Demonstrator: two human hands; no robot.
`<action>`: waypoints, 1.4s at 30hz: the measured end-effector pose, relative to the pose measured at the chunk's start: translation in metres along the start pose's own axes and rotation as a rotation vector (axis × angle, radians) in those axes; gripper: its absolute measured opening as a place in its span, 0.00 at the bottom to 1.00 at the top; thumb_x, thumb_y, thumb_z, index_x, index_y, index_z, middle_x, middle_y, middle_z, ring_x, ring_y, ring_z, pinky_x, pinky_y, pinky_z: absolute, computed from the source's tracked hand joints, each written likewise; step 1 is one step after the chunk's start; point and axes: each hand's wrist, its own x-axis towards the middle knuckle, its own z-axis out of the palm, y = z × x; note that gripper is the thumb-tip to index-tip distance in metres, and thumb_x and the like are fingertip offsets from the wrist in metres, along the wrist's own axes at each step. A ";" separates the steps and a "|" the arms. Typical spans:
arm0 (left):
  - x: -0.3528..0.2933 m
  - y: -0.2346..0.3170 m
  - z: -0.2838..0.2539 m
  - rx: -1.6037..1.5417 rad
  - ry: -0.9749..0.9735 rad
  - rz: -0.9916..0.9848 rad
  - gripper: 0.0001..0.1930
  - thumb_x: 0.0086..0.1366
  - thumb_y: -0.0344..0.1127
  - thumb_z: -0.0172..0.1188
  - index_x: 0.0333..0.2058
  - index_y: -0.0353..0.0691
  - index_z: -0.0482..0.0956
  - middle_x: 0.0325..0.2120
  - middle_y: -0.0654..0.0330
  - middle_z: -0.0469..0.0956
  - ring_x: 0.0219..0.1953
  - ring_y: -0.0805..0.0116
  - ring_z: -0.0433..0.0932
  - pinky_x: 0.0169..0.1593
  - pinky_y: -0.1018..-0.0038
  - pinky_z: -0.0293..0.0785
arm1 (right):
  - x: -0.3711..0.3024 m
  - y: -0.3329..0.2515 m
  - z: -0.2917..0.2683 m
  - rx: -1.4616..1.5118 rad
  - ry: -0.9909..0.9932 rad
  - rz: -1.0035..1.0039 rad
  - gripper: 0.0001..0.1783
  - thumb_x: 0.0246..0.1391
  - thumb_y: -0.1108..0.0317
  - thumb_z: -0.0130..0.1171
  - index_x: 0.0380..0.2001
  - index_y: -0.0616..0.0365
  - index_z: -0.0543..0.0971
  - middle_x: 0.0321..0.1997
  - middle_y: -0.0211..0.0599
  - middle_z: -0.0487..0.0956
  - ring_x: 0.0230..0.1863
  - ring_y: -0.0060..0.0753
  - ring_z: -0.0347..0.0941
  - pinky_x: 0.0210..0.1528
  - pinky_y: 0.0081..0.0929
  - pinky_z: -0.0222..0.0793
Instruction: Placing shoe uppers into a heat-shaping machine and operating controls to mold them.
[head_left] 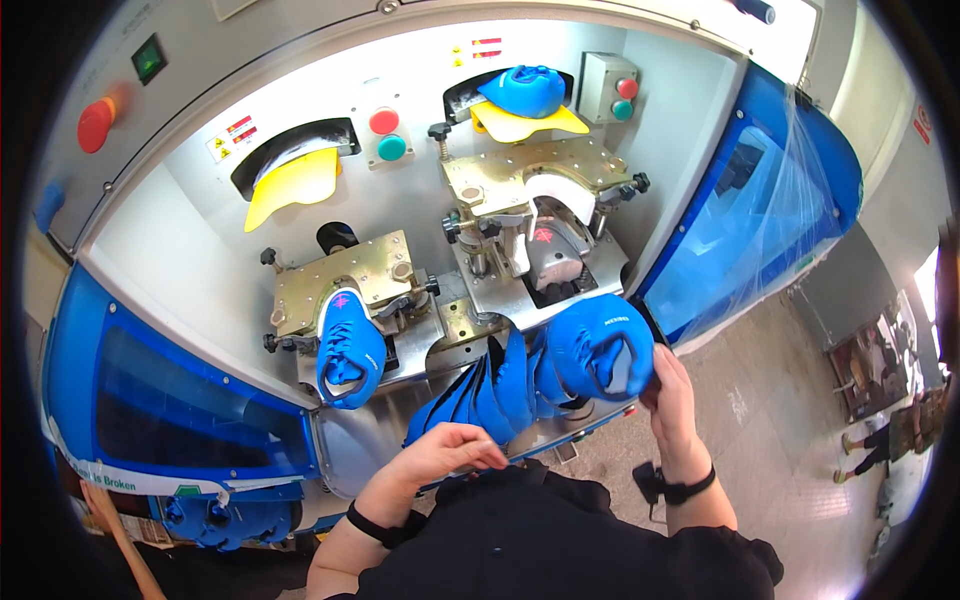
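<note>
My right hand point(670, 400) grips the edge of a blue shoe upper point(598, 345) at the right end of a row of stacked blue uppers point(480, 390). Its fingers are partly hidden behind that upper. In front of the row hovers my left hand point(450, 452), fingers loosely bent and somewhat apart, with nothing visible in it. Another blue upper point(350, 350) sits toe inward in the left clamping station point(345, 275). At the right station point(540, 185), a grey toe mould point(555, 255) shows uncovered. A further blue upper point(525, 92) rests on the upper right yellow form point(530, 122).
A bare yellow form point(295, 185) juts from the back wall. Red and green buttons point(388, 135) are mounted between the stations. Blue-framed doors stand at the left point(190, 420) and right point(745, 220). Another person's arm point(125, 540) shows at lower left.
</note>
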 end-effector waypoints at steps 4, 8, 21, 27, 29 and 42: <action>0.023 0.005 0.036 -0.201 -0.017 0.319 0.24 0.72 0.42 0.54 0.63 0.41 0.66 0.58 0.54 0.73 0.59 0.61 0.73 0.62 0.63 0.68 | -0.039 -0.014 0.057 0.404 -0.230 0.195 0.21 0.65 0.56 0.41 0.46 0.60 0.76 0.33 0.38 0.81 0.24 0.27 0.75 0.22 0.22 0.69; 0.007 0.026 0.037 -0.532 0.211 0.694 0.25 0.70 0.43 0.55 0.63 0.47 0.66 0.58 0.57 0.73 0.59 0.59 0.73 0.61 0.55 0.69 | -0.042 -0.005 0.111 0.164 -0.510 0.056 0.17 0.71 0.59 0.41 0.50 0.60 0.72 0.46 0.36 0.75 0.36 0.25 0.75 0.33 0.24 0.73; -0.122 0.039 0.010 -0.322 0.513 0.895 0.40 0.67 0.63 0.52 0.68 0.44 0.55 0.60 0.48 0.68 0.61 0.52 0.69 0.63 0.54 0.64 | 0.005 -0.092 0.277 -0.610 -0.786 -1.427 0.18 0.42 0.73 0.71 0.38 0.56 0.77 0.37 0.41 0.76 0.32 0.43 0.76 0.32 0.35 0.73; -0.145 0.007 0.001 -0.447 0.505 0.854 0.35 0.65 0.57 0.58 0.62 0.40 0.63 0.54 0.47 0.72 0.58 0.49 0.72 0.61 0.53 0.69 | 0.067 -0.126 0.417 -0.645 -0.496 -1.267 0.18 0.47 0.68 0.71 0.41 0.55 0.76 0.37 0.36 0.77 0.25 0.28 0.72 0.31 0.25 0.70; -0.151 0.001 -0.005 -0.453 0.479 0.810 0.34 0.66 0.55 0.59 0.62 0.40 0.62 0.55 0.48 0.72 0.58 0.55 0.72 0.61 0.58 0.68 | 0.079 -0.121 0.439 -0.641 -0.488 -1.183 0.26 0.48 0.66 0.71 0.50 0.57 0.74 0.47 0.40 0.76 0.26 0.30 0.74 0.34 0.26 0.73; -0.156 -0.011 -0.053 -0.444 0.323 0.625 0.32 0.64 0.51 0.63 0.59 0.37 0.65 0.51 0.46 0.75 0.55 0.52 0.75 0.58 0.55 0.72 | 0.105 -0.036 0.380 -1.102 -0.060 -1.070 0.16 0.38 0.76 0.56 0.37 0.58 0.73 0.74 0.70 0.38 0.51 0.60 0.74 0.44 0.44 0.76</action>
